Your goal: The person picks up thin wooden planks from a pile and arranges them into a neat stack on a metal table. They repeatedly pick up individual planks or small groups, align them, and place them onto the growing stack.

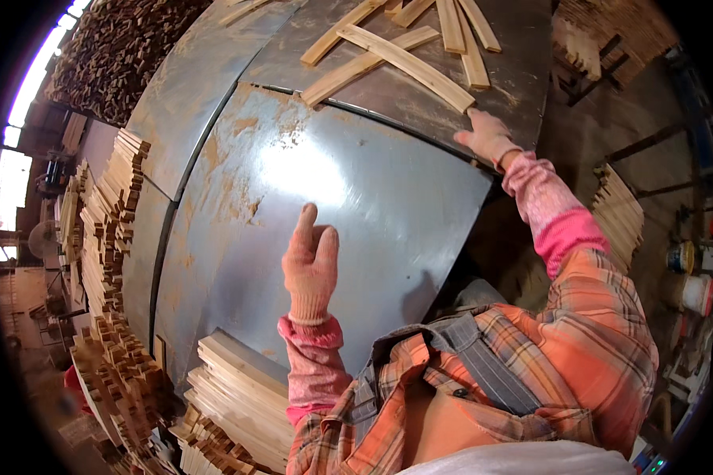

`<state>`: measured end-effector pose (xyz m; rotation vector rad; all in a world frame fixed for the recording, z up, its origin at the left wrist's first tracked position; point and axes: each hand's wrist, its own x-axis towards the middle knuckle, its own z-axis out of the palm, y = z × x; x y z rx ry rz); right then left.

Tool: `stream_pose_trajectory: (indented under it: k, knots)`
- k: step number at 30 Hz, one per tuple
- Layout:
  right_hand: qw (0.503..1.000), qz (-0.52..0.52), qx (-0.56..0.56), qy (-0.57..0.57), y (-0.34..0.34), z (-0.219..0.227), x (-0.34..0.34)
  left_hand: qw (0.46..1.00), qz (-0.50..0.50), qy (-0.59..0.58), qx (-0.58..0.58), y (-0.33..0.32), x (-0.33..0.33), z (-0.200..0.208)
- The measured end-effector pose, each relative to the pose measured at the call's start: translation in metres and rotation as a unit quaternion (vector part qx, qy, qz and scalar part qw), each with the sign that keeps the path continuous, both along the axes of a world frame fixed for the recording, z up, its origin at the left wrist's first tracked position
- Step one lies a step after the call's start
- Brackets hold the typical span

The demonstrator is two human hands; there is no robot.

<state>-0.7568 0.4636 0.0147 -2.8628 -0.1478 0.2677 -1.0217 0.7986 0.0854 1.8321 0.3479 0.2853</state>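
Observation:
My right hand [489,136], in a pale knit glove, reaches over the metal table's far edge. Its fingertips are at the near end of a long wooden slat [412,67], with the thumb held apart; they seem to touch it without wrapping round it. That slat lies across another wooden slat [337,83]. Over the near metal sheet [372,190], my left hand [312,265] hovers in the same kind of glove. It holds nothing, its index finger pointing up and the thumb spread.
More loose slats [451,28] lie at the table's far end. A stack of boards [242,396] stands at the near left, with tall stacks of slats [107,214] along the left side. On the right are another slat stack [618,214] and buckets [697,294].

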Motion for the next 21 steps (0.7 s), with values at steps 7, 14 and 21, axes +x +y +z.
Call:
stream_pose_trajectory:
  k: [7, 14, 21]
  knots:
    - [0.998, -0.027, -0.049, 0.012, 0.012, -0.050, 0.192, 0.965, -0.010, 0.152, 0.213, -0.020, 0.260, -0.039]
    - [0.798, 0.013, 0.494, 0.345, -0.097, -0.053, 0.206, 0.768, -0.087, 0.254, 0.582, 0.035, 0.442, -0.123]
    - [0.457, -0.089, 0.726, 0.506, -0.148, -0.035, 0.126, 0.778, -0.235, 0.470, 0.345, 0.008, 0.444, -0.088]
